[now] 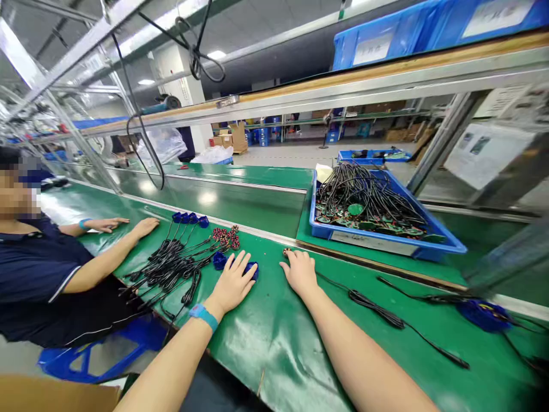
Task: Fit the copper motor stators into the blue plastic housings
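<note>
My left hand lies flat on the green bench top, fingers spread, partly covering a small blue part; a second blue part sits just left of it. My right hand rests palm down, fingers loosely curled, close to a small brown coil part. A bundle of black cables with blue ends and red-brown coils lies to the left of my left hand. A blue band is on my left wrist.
A blue bin full of black-wired parts stands at the back right. A loose black cable and a blue part lie to the right. A co-worker sits at the left, both hands flat on the bench. A conveyor runs behind.
</note>
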A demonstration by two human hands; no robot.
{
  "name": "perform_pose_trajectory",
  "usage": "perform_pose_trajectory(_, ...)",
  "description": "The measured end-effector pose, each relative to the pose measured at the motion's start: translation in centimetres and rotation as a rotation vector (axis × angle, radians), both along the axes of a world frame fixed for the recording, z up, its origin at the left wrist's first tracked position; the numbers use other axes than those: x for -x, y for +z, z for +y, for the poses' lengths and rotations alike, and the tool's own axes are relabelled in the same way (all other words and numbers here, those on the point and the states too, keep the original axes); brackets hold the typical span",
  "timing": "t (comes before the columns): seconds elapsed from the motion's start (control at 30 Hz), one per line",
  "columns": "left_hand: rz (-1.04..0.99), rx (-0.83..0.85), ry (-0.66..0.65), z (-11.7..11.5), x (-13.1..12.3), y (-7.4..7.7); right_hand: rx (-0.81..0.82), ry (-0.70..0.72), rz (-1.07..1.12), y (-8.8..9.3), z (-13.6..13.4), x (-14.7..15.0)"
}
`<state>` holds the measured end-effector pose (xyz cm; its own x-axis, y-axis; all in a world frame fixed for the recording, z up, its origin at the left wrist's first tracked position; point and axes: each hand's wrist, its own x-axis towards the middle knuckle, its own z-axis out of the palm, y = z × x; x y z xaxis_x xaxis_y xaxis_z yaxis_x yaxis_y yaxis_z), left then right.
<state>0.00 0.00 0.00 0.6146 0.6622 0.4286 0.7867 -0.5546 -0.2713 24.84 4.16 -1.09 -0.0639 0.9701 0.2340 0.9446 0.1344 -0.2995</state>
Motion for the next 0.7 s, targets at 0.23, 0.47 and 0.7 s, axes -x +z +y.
perform_pose_trajectory(0.23,-0.23,0.156,-0.027,4.8,-4.3,-1.3,0.066,0.083,0.075,-0.6,0.3,-0.8)
perform_pose_trajectory(0.47,-0.457,0.199,0.078,7.1,-8.3,-1.6,0.047,0.099,0.081,-0.6,-2.2,-2.0)
perform_pose_trajectory(0.7,-0.828,0.432,0.162,6.3,-8.9,-2.1,-0.047,0.187,0.19,-4.0,-4.9,-4.9)
